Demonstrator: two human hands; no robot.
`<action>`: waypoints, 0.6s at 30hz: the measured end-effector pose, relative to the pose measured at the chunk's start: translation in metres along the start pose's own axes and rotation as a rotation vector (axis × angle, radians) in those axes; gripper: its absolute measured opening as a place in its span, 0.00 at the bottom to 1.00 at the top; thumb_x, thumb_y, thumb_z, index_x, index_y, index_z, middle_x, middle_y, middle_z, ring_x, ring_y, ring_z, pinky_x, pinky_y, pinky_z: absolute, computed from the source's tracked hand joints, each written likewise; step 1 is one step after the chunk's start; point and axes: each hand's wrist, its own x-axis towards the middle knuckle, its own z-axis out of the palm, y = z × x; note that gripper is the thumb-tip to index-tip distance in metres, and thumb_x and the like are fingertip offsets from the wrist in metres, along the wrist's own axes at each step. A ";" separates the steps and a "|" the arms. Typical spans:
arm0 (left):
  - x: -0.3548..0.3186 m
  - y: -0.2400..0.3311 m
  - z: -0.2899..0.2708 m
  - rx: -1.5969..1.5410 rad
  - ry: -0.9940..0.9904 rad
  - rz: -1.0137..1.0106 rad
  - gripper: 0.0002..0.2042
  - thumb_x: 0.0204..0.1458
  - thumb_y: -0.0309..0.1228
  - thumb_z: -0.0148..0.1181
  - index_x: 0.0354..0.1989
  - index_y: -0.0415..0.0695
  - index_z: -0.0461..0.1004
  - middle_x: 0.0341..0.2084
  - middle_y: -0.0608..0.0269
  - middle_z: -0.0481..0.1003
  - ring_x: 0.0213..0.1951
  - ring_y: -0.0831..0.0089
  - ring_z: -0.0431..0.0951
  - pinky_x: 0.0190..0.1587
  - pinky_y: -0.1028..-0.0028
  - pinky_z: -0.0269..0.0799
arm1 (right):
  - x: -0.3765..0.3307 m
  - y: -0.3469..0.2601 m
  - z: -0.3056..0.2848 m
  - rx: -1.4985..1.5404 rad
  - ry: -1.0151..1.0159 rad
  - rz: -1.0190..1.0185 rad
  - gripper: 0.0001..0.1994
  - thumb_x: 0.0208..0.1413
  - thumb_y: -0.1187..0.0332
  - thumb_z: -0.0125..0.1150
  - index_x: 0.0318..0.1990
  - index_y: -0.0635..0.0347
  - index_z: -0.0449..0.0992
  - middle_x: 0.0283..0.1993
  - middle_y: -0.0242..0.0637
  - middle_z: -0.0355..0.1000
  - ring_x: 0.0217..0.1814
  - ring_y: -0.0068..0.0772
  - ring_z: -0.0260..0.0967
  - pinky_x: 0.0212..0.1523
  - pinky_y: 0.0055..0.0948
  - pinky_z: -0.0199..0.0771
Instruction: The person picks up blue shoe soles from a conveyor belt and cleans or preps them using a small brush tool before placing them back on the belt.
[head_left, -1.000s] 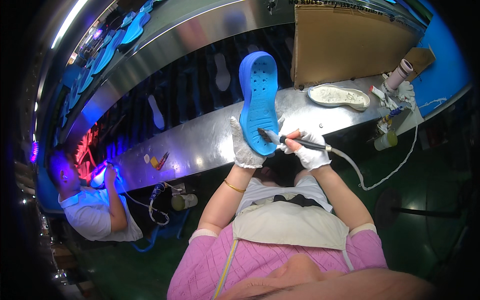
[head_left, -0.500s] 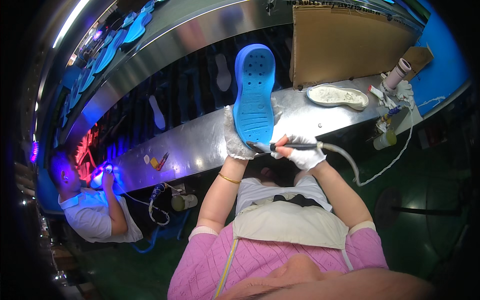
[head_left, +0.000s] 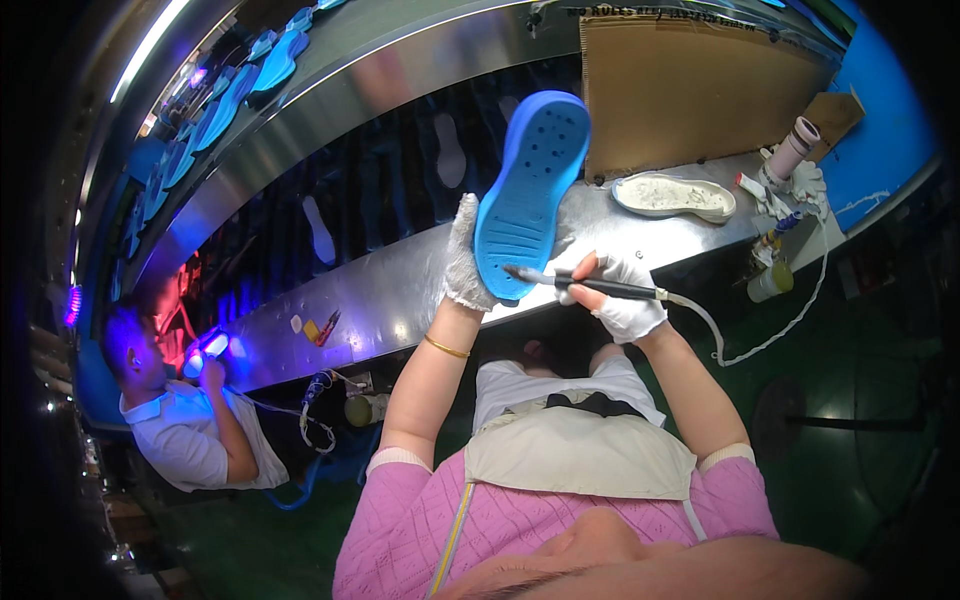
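Note:
A blue shoe sole with small holes is held up over the metal bench, leaning to the right. My gloved left hand grips it near its lower end, thumb along the left edge; its other fingers are hidden behind the sole. In my right hand, also in a white glove with bare fingertips, is a brush with a black handle. The dark bristles rest at or just over the sole's lower end. From the handle's back end runs a pale tube.
A white shoe sole lies on the metal bench at right, before a cardboard sheet. Farther right stand a pink cylinder and a jar. A co-worker sits at left. Blue soles line the upper left belt.
The sole's upper end has swung to the right. The brush tip has shifted from the sole's lower edge up onto its face, and my right hand has moved slightly right and away.

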 end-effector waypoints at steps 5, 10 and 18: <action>0.011 0.005 -0.009 0.105 0.173 -0.050 0.28 0.54 0.53 0.44 0.47 0.37 0.68 0.39 0.50 0.74 0.40 0.61 0.76 0.42 0.65 0.75 | 0.015 -0.011 0.010 -0.484 -0.021 -0.347 0.07 0.39 0.80 0.62 0.27 0.60 0.73 0.36 0.39 0.72 0.36 0.30 0.70 0.38 0.25 0.70; 0.015 0.010 0.000 0.127 0.154 -0.216 0.29 0.55 0.52 0.43 0.50 0.36 0.65 0.40 0.47 0.73 0.41 0.59 0.76 0.45 0.62 0.74 | 0.014 -0.004 -0.003 -0.423 -0.136 -0.179 0.08 0.39 0.79 0.63 0.29 0.60 0.73 0.37 0.37 0.72 0.37 0.29 0.70 0.40 0.25 0.69; 0.021 0.007 0.000 0.439 0.261 -0.380 0.23 0.55 0.49 0.48 0.44 0.39 0.70 0.35 0.54 0.75 0.33 0.67 0.78 0.34 0.71 0.78 | 0.024 -0.033 -0.009 -0.235 -0.171 0.193 0.07 0.39 0.79 0.63 0.28 0.59 0.74 0.36 0.36 0.72 0.41 0.30 0.69 0.44 0.26 0.68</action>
